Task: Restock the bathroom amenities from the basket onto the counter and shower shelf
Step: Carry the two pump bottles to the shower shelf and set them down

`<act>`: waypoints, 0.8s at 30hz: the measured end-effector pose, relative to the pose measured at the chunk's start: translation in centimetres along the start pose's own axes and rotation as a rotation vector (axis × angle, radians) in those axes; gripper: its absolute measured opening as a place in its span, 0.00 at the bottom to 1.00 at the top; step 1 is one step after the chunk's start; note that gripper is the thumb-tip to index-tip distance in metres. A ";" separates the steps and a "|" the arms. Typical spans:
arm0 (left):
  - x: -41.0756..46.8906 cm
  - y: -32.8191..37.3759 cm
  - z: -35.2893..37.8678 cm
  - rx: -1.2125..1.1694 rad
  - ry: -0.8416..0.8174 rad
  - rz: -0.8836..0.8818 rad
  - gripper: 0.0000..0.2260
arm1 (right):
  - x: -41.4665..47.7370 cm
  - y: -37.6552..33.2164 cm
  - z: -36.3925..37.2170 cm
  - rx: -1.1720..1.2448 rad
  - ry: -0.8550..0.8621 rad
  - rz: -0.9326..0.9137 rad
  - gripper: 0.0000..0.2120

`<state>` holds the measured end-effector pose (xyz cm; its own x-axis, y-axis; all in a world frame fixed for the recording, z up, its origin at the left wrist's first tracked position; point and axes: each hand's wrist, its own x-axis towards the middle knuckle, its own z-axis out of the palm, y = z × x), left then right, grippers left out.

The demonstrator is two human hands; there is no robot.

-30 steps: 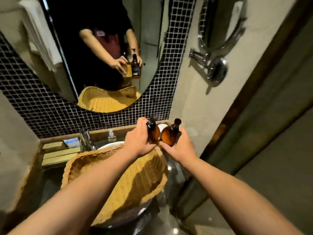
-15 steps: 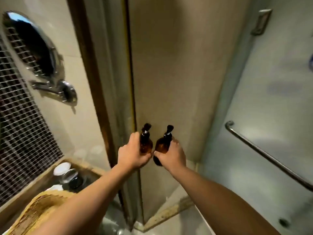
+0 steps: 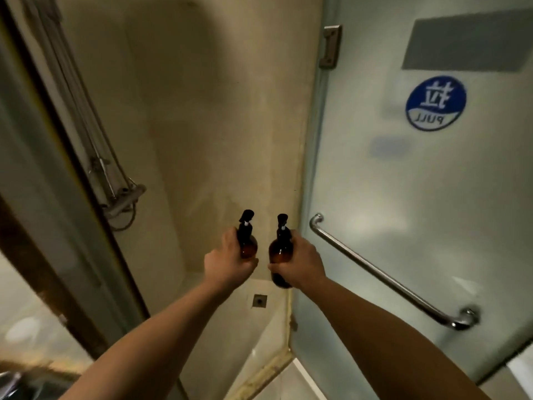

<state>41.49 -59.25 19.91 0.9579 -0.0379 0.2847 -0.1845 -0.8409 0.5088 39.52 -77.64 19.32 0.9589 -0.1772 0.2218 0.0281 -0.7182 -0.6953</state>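
**Two bottles, two hands, at the shower**

One frosted glass door fills the right side, smooth and pale green-grey. One beige wall, matt and blotchy, fills the middle. On the door is one long round steel bar, polished and set on a slant. Above it are one round blue sticker, its "PULL" reading mirrored, and one squared metal hinge at the door's edge. One chrome shower rail with a looped hose runs down the left side. One small square drain sits in the floor below.

The left hand grips the left bottle, with the fingers wrapped round its body. The right hand grips the right bottle the same way. Both bottles are rounded amber ones with black pump tops. They are held upright in the air, near each other but apart, in front of the wall, above the drain and just left of the door's edge.

Half a second ago the basket and a round mirror showed at the left; both have gone from view. The sticker and drain have come in. The bottles stay in the same hands, now a little further apart.
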 end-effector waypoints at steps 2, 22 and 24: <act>2.3 0.7 0.7 -0.036 0.011 -0.041 0.27 | 2.4 0.7 0.0 -0.009 -0.039 -0.027 0.35; 19.1 -6.9 5.4 -0.034 0.130 -0.370 0.32 | 25.4 -0.1 8.2 -0.034 -0.332 -0.198 0.34; 21.6 -8.3 6.1 0.016 0.096 -0.363 0.32 | 27.9 -1.1 10.0 -0.061 -0.356 -0.211 0.35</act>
<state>65.02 -56.38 16.89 0.9351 0.3147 0.1632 0.1679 -0.7987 0.5778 69.12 -75.08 19.38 0.9721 0.2136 0.0973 0.2274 -0.7545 -0.6156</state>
